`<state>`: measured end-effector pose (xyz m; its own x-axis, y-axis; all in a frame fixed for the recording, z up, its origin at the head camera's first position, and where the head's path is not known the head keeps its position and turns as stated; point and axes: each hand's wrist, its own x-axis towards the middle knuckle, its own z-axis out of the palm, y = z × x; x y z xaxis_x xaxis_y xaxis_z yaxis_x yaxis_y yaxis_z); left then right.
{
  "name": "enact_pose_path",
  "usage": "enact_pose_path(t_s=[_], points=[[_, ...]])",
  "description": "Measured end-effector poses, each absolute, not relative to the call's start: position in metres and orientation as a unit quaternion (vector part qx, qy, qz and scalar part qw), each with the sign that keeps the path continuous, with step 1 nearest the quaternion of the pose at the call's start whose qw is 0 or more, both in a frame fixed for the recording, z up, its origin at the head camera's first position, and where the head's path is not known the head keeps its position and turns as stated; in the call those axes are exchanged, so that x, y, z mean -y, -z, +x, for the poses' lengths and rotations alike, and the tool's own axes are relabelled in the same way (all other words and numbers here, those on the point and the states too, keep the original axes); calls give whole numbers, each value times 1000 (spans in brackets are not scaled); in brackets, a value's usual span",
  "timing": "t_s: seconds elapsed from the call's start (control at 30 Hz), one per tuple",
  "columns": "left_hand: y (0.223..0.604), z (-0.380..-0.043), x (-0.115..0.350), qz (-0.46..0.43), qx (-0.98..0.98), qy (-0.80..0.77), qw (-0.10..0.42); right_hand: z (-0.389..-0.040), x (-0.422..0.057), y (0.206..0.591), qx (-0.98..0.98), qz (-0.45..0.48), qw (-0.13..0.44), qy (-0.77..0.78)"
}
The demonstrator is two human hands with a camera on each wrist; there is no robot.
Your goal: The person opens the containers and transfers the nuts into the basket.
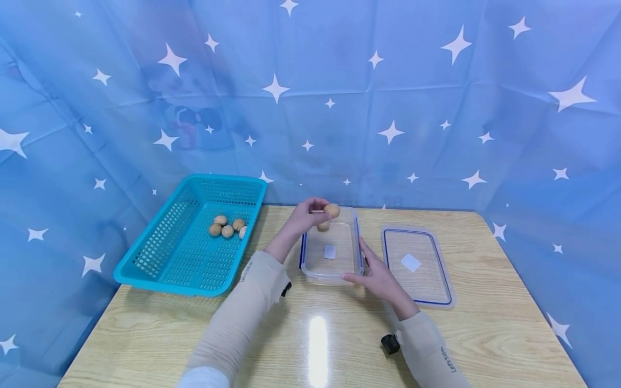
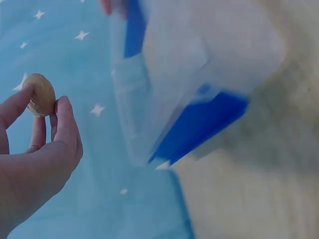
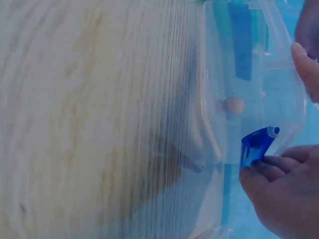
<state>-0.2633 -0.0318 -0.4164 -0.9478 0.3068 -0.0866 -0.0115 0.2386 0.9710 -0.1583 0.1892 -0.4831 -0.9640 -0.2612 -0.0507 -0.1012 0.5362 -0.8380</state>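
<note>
Between the thumb and fingers of my left hand [image 1: 305,216] is a brown walnut [image 1: 332,209], pinched above the far end of a clear plastic food container [image 1: 322,275]. The left wrist view shows this walnut [image 2: 42,94] at the fingertips. Another walnut [image 3: 233,105] appears through the container wall in the right wrist view. My right hand [image 1: 377,275] holds the container's near right corner, thumb at the front and fingers along the right side. There its fingers touch a blue side clip [image 3: 255,147].
A turquoise perforated basket [image 1: 186,258] stands at the left with several walnuts [image 1: 227,231] along its right side. The clear lid [image 1: 429,275] with a blue seal lies right of the container. A blue star-patterned curtain [image 1: 330,134] hangs behind the wooden table [image 1: 499,302].
</note>
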Motion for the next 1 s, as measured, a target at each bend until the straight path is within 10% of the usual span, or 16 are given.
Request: enact_pose_path(t_s=[1.0], points=[[339,-258,173,2,-785,-617,51,-156,-190,484,-867,-110,84,479]])
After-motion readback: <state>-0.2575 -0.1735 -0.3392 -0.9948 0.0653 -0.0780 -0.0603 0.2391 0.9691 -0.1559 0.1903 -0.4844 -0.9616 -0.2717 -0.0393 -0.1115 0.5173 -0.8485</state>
